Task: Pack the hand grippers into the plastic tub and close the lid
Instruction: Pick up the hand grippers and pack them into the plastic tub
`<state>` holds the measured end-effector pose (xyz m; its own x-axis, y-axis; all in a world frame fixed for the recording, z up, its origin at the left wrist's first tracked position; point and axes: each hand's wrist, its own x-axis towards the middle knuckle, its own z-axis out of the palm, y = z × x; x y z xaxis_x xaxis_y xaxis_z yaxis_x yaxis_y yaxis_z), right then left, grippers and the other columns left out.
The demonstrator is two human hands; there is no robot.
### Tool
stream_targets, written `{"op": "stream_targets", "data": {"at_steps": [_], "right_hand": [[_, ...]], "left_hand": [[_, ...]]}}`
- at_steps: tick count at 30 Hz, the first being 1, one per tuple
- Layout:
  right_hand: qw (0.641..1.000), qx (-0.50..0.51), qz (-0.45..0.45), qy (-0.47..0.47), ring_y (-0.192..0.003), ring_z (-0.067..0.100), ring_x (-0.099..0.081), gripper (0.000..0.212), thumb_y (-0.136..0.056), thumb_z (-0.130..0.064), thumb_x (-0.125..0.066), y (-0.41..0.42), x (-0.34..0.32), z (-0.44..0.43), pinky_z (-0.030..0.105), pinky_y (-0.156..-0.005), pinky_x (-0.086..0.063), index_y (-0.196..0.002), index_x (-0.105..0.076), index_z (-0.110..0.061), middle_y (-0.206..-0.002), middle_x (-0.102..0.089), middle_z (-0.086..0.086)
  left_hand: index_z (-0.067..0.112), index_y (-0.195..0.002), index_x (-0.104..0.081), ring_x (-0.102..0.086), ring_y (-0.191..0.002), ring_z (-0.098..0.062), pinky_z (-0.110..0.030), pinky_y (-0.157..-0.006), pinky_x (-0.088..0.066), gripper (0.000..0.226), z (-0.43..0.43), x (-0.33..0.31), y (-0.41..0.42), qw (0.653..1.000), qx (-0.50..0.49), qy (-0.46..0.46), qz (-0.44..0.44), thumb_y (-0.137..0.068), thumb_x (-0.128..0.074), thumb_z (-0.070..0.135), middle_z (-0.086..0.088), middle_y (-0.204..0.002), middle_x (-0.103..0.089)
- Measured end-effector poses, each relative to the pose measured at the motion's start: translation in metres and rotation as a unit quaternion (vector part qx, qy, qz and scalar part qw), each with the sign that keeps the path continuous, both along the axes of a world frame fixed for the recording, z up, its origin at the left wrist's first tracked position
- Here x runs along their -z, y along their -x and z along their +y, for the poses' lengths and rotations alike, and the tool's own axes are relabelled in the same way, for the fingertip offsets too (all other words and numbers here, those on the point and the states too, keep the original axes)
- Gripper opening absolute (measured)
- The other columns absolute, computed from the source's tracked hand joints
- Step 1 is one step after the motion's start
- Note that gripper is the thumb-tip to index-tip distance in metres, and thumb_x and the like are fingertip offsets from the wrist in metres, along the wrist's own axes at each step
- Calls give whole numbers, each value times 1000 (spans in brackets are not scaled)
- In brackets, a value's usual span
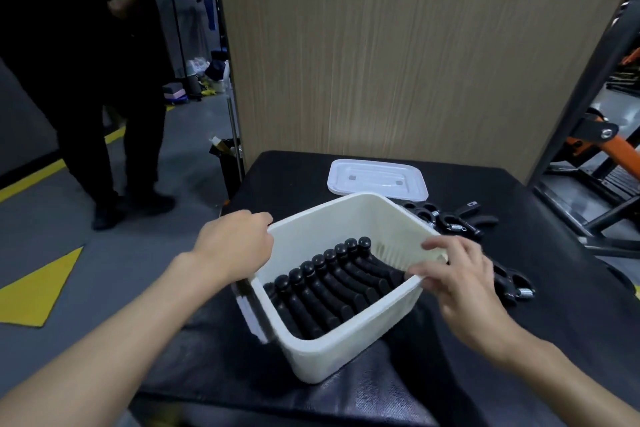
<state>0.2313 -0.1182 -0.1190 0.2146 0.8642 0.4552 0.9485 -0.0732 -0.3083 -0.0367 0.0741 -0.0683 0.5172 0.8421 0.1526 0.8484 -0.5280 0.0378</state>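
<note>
A white plastic tub [332, 350] stands on a black table, turned at an angle. Inside it lies a neat row of several black hand grippers [332, 282]. My left hand [235, 246] grips the tub's left rim at the far corner. My right hand [457, 277] rests on the right rim, fingers spread over the edge and touching the end of the row. The white lid [377, 180] lies flat on the table behind the tub. More loose hand grippers [450, 220] lie to the right of the tub, and another one [512, 286] sits beyond my right hand.
A wooden panel wall [415, 62] rises behind the table. A person in black [86, 80] stands on the grey floor at the left. Orange and black gym equipment [595, 149] stands at the right. The black table's [519, 191] left edge runs close to the tub.
</note>
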Motion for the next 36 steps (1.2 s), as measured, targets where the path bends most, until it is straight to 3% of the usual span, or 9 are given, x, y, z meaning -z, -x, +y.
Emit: {"op": "stream_targets", "data": {"at_steps": [6, 9, 15, 20, 23, 25, 27, 29, 36], "right_hand": [[905, 30, 424, -13, -107, 17, -62, 40, -97, -5, -54, -9, -6, -4, 39, -99, -49, -128, -49, -30, -122, -57, 1], [856, 53, 513, -31, -101, 13, -67, 34, -99, -17, -54, 0, -14, -2, 36, -97, -49, -133, -51, -20, -113, -69, -6], [871, 20, 491, 9, -92, 14, -71, 42, -92, 8, -42, 7, -32, 13, 24, -71, -54, -112, -65, -20, -100, -75, -3], [867, 58, 492, 48, -98, 33, -69, 40, -89, 8, -34, -8, -36, 36, 44, -83, -56, -106, -65, -11, -104, -72, 14], [889, 93, 440, 82, -83, 28, -64, 31, -90, 3, -35, -13, -37, 48, 34, -67, -53, -98, -62, -9, -95, -68, 16], [930, 118, 335, 91, -100, 26, -59, 34, -89, 2, -36, -10, -40, 55, 32, -78, -52, -111, -62, -8, -112, -61, 10], [971, 112, 191, 90, -132, 28, -41, 50, -86, 5, -38, -4, -42, 61, 38, -108, -37, -134, -50, -4, -142, -44, 11], [985, 79, 116, 104, -129, 33, -42, 55, -80, 10, -37, 2, -41, 64, 40, -107, -34, -133, -46, -2, -137, -49, 13], [977, 75, 158, 120, -128, 29, -44, 65, -78, 8, -31, -10, -22, 68, 37, -103, -38, -138, -39, -17, -141, -51, 4]], "left_hand": [[26, -120, -56, -65, -84, -29, -37, -71, -54, 33, -18, -6, -11, 998, 34, -24, 43, -96, -35, 23, -3, -94, -69], [25, -123, -53, -64, -82, -29, -38, -70, -53, 33, -19, -7, -15, 996, 50, -21, 72, -97, -33, 22, -3, -95, -68], [16, -100, -46, -46, -59, -19, -35, -52, -33, 16, -43, -14, -21, 991, 81, 56, 88, -98, -30, 20, 1, -73, -50], [15, -82, -37, -66, -68, -30, -32, -47, -34, 18, -62, -23, -25, 984, 73, 148, 60, -98, -32, 23, -7, -79, -65], [16, -85, -40, -60, -85, -30, -32, -62, -35, 17, -55, -29, -40, 995, 51, 2, 87, -97, -38, 27, -5, -98, -63], [18, -92, -53, -59, -89, -28, -35, -70, -37, 14, -38, -28, -58, 992, 84, -84, 33, -96, -41, 25, -2, -102, -64], [24, -108, -64, -59, -98, -23, -38, -87, -37, 23, -15, -23, -82, 987, 146, -68, 3, -95, -44, 24, 2, -108, -65], [28, -112, -68, -60, -103, -17, -37, -102, -28, 28, 2, -14, -107, 979, 199, -37, 15, -95, -47, 23, 5, -109, -70], [36, -109, -68, -54, -80, -11, -41, -105, -17, 26, 26, 3, -157, 956, 259, 48, 130, -100, -44, 32, 11, -88, -70]]}}
